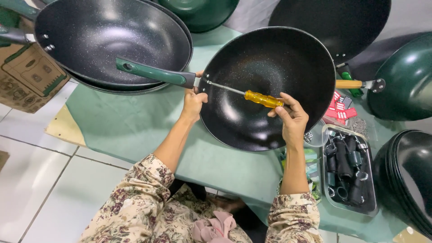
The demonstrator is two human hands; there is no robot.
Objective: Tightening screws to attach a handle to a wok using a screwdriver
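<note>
Black wok rim overhangs table edge; right hand holds screwdriver.

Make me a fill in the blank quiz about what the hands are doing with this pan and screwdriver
1. The right hand holds a screwdriver whose handle is ____ in colour.
2. The left hand grips the black wok beside its ____ handle.
3. The metal tray of dark parts lies on the person's ____ side.

Missing words: yellow; green; right

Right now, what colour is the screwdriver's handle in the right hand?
Translucent yellow-amber screwdriver handle, held by the right hand; clearest in the head view.
</note>
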